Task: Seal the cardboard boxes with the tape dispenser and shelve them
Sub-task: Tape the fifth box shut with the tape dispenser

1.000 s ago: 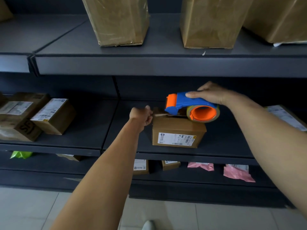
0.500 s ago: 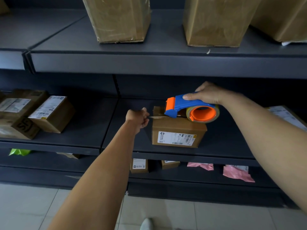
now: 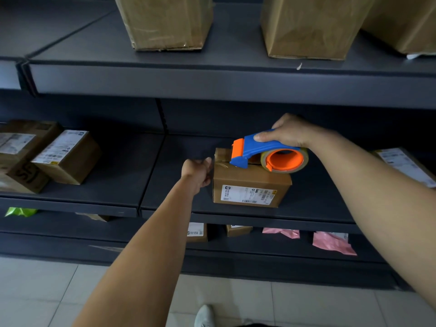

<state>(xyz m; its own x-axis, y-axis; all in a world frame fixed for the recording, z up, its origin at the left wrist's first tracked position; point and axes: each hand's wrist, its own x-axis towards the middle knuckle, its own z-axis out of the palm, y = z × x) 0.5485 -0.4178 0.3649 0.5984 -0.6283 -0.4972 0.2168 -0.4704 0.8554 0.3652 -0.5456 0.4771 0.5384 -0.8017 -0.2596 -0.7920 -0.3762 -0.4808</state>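
A small brown cardboard box with a white shipping label (image 3: 250,182) sat on the dark grey metal middle shelf (image 3: 313,197), near its front edge. On top of the box rested a blue and orange plastic tape dispenser holding a roll of clear tape (image 3: 269,153), its orange nose pointing left over the box's top seam. The right hand (image 3: 291,133) gripped the dispenser's blue handle from above, fingers wrapped closed around it. The left hand (image 3: 197,171) was curled shut against the box's left side, touching its upper edge; it seemed to pinch a tape end there, though the view was too blurred to be sure. Large brown boxes (image 3: 165,20) stood on the shelf above, and more labelled cartons (image 3: 66,156) lay well off to the left.
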